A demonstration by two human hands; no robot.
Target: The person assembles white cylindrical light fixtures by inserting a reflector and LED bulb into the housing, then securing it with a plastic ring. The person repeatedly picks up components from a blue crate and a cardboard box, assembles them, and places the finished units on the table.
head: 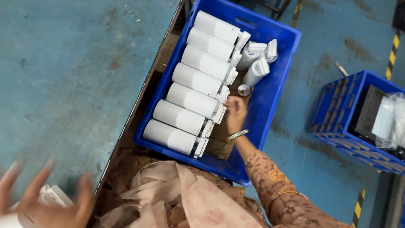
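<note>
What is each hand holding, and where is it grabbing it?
The right hand pinches the white end cap of a white cylinder in the blue crate. The blurred left hand is open, holding nothing.

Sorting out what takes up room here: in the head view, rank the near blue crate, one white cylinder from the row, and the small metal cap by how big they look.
1. Near blue crate, by far the largest.
2. White cylinder beside the right hand.
3. Small metal cap, the smallest.
All three lie at a similar distance, so the order is safe.
</note>
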